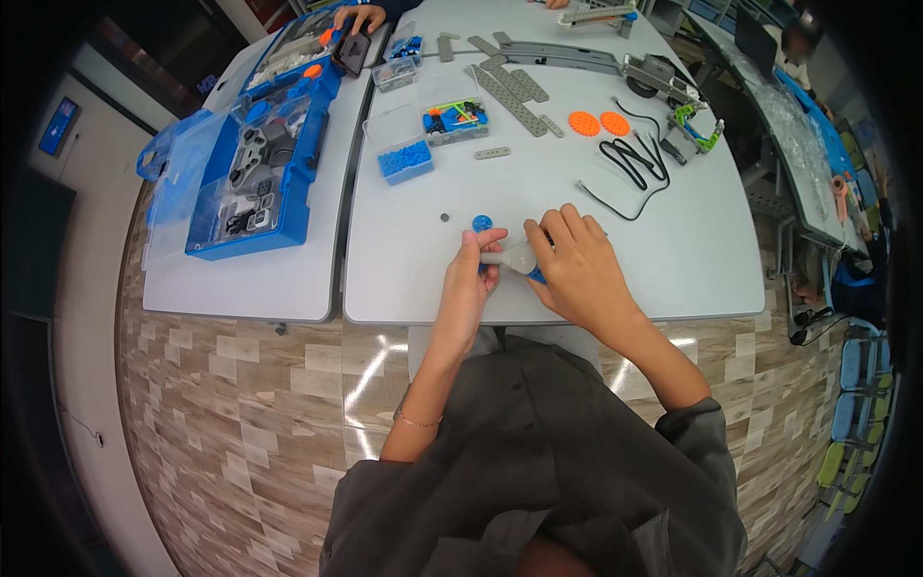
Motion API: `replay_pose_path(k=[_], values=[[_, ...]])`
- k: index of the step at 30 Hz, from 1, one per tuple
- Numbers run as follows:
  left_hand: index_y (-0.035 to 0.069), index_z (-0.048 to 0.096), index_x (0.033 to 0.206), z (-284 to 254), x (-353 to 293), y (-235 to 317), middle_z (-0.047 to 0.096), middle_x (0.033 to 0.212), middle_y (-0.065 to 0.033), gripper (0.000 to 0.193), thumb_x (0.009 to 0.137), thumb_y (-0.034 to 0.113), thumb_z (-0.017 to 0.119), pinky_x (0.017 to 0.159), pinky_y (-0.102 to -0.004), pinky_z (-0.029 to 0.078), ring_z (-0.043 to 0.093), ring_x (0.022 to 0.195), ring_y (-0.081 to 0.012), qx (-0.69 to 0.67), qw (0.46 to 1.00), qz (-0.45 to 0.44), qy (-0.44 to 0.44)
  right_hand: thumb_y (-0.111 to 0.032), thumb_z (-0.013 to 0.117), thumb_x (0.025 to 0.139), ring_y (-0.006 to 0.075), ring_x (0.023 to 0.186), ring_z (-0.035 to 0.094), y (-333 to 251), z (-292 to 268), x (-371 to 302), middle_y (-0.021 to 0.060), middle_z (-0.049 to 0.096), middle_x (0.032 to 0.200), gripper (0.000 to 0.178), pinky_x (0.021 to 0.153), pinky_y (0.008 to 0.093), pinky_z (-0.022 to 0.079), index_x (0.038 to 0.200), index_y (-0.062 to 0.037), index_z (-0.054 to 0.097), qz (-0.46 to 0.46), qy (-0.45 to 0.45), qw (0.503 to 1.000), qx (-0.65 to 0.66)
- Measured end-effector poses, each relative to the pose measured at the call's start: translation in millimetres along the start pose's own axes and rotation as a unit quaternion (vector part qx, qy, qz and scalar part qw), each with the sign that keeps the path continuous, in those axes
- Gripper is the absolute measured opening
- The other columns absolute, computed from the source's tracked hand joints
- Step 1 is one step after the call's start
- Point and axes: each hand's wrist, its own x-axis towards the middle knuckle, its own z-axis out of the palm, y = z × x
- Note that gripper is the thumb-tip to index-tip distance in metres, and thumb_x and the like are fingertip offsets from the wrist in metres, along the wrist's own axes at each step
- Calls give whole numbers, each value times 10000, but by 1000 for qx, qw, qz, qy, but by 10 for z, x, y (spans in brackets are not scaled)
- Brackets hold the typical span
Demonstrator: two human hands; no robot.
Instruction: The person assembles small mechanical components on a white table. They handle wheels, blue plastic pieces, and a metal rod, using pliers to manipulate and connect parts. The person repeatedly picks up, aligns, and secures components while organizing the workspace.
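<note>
Near the front edge of the white table, my left hand (466,288) pinches the thin end of a light grey construction-kit part (520,258). My right hand (580,272) wraps round the wider end of the same part from the right, fingers curled over it. Blue bits (537,275) show under the right fingers; the fingers hide the rest. Just beyond my left fingertips lies a small blue round piece (483,222). A small dark grey round piece (444,217) rests to the left of it.
Farther out lie a grey short beam (492,153), a box of blue pegs (406,162), grey plates (510,101), orange gears (584,123) and black cables (630,165). A blue case (298,207) with controllers stands left. Another person's hand (360,17) is beside a phone (353,52).
</note>
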Motion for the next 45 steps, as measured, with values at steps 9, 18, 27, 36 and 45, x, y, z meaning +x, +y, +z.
replay_pose_path(k=[9, 18, 27, 36, 45], values=[[20, 592, 1353, 17, -83, -79, 476, 1089, 3, 649, 1134, 518, 238, 815, -232, 386, 399, 860, -106, 95, 995, 14, 8, -118, 725, 677, 230, 915, 541, 46, 73, -18, 108, 494, 941, 315, 645, 325, 452, 945, 22, 636, -64, 60, 995, -55], [25, 550, 1391, -40, -239, 66, 553, 1169, -49, 534, 1132, 435, 327, 887, -257, 412, 477, 904, -137, 99, 991, 82, -33, -186, 819, 607, 204, 741, 599, 180, 164, -117, 87, 482, 876, 336, 475, 307, 460, 774, -43, 565, -75, 33, 996, 31], [10, 654, 1171, -210, -541, 289, 596, 909, -68, 199, 979, 63, 651, 760, -264, 481, 584, 809, -144, 313, 931, 183, -37, -195, 862, 547, 205, 718, 584, 133, -80, -195, 90, 464, 870, 419, 465, 315, 438, 783, -49, 548, -103, 76, 990, 54], [-32, 644, 1253, -525, -539, 710, 629, 946, -50, 276, 1014, 106, 638, 693, -255, 464, 566, 791, -98, 125, 925, 324, 151, -140, 852, 658, 277, 565, 529, 433, -150, -368, 102, 456, 792, 337, 486, 382, 450, 748, -18, 551, 64, 23, 988, 139], [-14, 635, 1299, -329, -495, 356, 673, 1045, -69, 303, 1016, 97, 634, 778, -250, 462, 575, 853, -107, 107, 974, 200, 3, -116, 857, 643, 260, 589, 537, 232, -220, -313, 95, 462, 822, 340, 484, 371, 432, 790, -31, 563, 10, 96, 981, 171]])
